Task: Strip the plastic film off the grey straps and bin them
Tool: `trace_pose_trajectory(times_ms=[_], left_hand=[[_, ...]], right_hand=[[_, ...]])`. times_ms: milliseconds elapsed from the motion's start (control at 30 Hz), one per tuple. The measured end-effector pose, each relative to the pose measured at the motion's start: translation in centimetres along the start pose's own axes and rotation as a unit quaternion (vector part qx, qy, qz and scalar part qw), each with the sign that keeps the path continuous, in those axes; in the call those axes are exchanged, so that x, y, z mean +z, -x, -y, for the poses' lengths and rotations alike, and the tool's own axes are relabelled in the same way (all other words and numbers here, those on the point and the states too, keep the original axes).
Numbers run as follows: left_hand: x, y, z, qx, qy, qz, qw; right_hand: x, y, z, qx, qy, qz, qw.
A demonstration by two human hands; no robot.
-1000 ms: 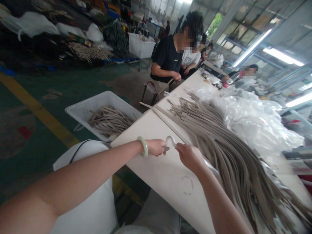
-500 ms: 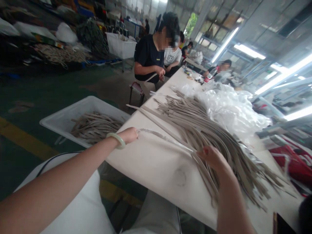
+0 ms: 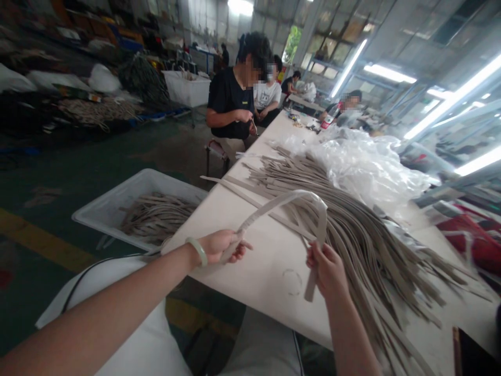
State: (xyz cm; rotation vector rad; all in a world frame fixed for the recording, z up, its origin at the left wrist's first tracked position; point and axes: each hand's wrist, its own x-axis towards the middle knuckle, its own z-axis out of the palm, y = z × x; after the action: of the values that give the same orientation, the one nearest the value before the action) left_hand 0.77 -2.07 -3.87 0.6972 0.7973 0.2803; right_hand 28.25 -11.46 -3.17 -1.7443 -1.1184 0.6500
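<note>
A beige strip [image 3: 279,201] arches up over the white table [image 3: 258,277] between my two hands. Its left end passes through my left hand [image 3: 229,246], whose thumb presses on it; a pale green bangle circles that wrist. My right hand [image 3: 324,261] pinches the strip near its other end, and a short piece hangs below the fingers. Part of the strip looks shiny, as if wrapped in clear film. Beyond and to the right of my right hand lies a large bundle of similar strips [image 3: 344,219], spread along the table.
Clear plastic film [image 3: 364,162] is heaped behind the bundle. A white bin [image 3: 102,222] holding strips stands left of the table. A person in a dark shirt [image 3: 230,96] sits at the table's left edge; others sit farther back. A dark object [image 3: 472,352] lies bottom right.
The strip, stretched low between my hands before, now bends upward in an arch. My right hand has drawn slightly left, and my left hand has moved down and right, its fingers turned into view.
</note>
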Motion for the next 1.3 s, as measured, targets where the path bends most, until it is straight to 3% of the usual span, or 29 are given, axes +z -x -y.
trace_pose_trajectory(times_ms=[133,200,300,400,567,667,767,933,1067,1133,1200,1300], left_hand=[[2.8,-1.7,1.9,0.119,0.064,0.015,0.991],[3.4,-2.3,2.6,0.172,0.032,-0.006,0.985],[3.6,-2.8,3.5,0.176,-0.037,-0.052,0.982],[3.7,-2.7,3.8,0.174,-0.031,-0.068,0.982],[3.4,-2.3,1.8,0.192,0.091,-0.088,0.973],[2.0,-1.9,-0.5,0.235,0.156,-0.132,0.950],[0.6,-1.3,-2.4,0.288,0.189,-0.155,0.926],[-0.3,0.4,-3.8,0.282,0.156,-0.107,0.940],[0.3,0.8,-2.6,0.195,0.051,-0.023,0.979],[1.0,0.5,-1.0,0.161,-0.055,-0.067,0.983],[1.2,0.2,0.2,0.142,-0.159,-0.141,0.967],[-1.0,1.5,-0.4,0.164,-0.236,-0.248,0.925]], right_hand=[[7.9,2.5,2.5,0.057,-0.167,0.187,0.966],[10.9,3.6,3.1,0.080,-0.213,0.227,0.947],[12.7,4.3,3.6,0.128,-0.269,0.251,0.921],[12.6,4.4,3.7,0.193,-0.313,0.279,0.887],[13.2,7.2,2.8,0.227,-0.267,0.327,0.878],[13.5,10.8,1.7,0.202,-0.215,0.406,0.865],[12.5,13.4,0.7,0.151,-0.168,0.444,0.867],[9.9,12.8,-0.5,0.146,-0.158,0.440,0.872],[9.2,10.1,-1.0,0.083,-0.087,0.335,0.934],[9.1,8.8,-0.8,0.058,-0.044,0.299,0.952],[8.8,7.8,-0.5,0.057,-0.027,0.293,0.954],[7.9,6.2,-0.4,0.070,-0.010,0.289,0.955]])
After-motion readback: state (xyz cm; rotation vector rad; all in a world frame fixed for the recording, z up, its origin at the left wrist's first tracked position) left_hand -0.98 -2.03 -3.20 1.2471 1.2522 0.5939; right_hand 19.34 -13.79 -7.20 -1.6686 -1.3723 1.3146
